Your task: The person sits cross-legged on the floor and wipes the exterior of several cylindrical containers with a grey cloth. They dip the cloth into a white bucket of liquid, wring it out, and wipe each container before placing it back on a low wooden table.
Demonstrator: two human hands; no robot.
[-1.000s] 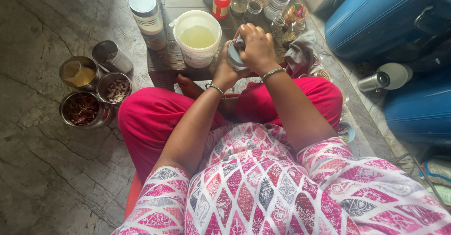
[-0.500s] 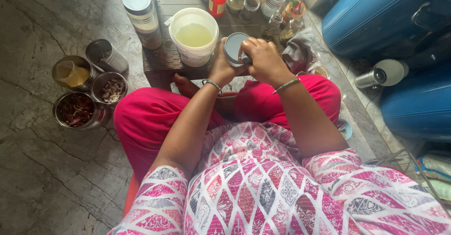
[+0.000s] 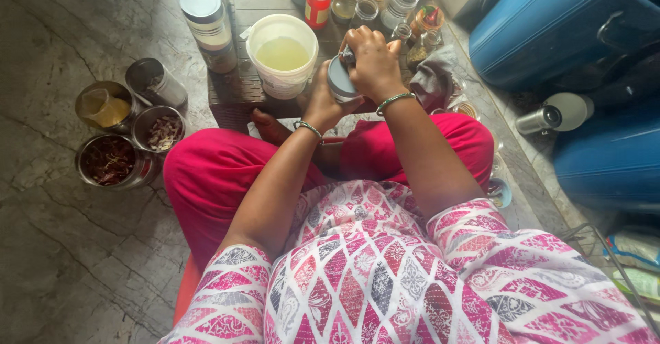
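Note:
I sit cross-legged on the floor in pink trousers. My left hand (image 3: 322,102) grips a round grey steel container (image 3: 339,80) from below and the side. My right hand (image 3: 372,60) is closed over its top, pressing a small bit of grey cloth against it. Both hands hover just in front of a white bucket (image 3: 282,79) of pale yellowish liquid, which stands on a low dark brown table (image 3: 237,89).
Tall steel tins (image 3: 204,19), a red-capped bottle (image 3: 317,3) and several glass jars (image 3: 403,3) crowd the table. Open steel tins of spices (image 3: 110,159) sit on the floor at left. Blue drums (image 3: 557,20), a steel flask (image 3: 540,120) and a grey rag (image 3: 433,79) are at right.
My right hand has gone from the container's side back over its top, and the container has tilted so its flat grey face shows less.

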